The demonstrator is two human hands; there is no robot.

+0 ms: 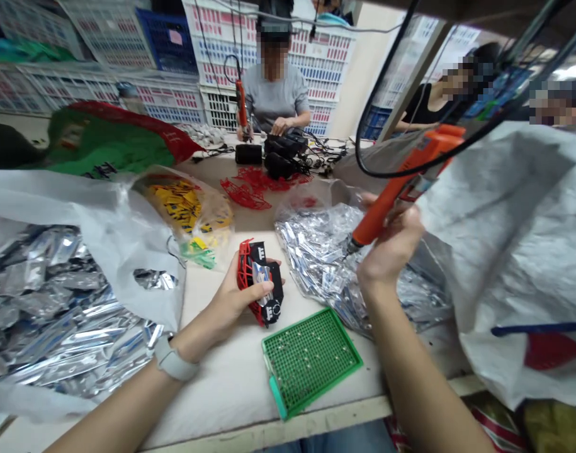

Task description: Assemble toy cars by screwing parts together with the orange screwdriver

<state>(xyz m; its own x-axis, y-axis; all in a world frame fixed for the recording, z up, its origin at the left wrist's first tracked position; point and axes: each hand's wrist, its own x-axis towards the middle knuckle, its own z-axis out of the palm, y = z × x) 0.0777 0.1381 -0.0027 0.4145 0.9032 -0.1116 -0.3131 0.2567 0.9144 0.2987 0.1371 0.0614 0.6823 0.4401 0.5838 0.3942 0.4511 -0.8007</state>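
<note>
My left hand point(243, 284) grips a toy car body point(274, 277) with a red lattice frame, black parts and a silver piece under my thumb. Wrapped in my right hand point(394, 248) is an orange electric screwdriver point(386, 198), its tip slanting down and left over a bag of silver parts point(320, 245). A black cable loops from its upper end. Just below the car body lies a green grid tray point(311, 362) dotted with tiny screws.
To the left, a white sack point(141, 207) spills shiny silver pieces. Behind are a clear bag of yellow pieces point(177, 204) and red lattice frames point(250, 189). Across the table a person point(278, 94) handles black parts. A large white sack point(514, 239) stands at right.
</note>
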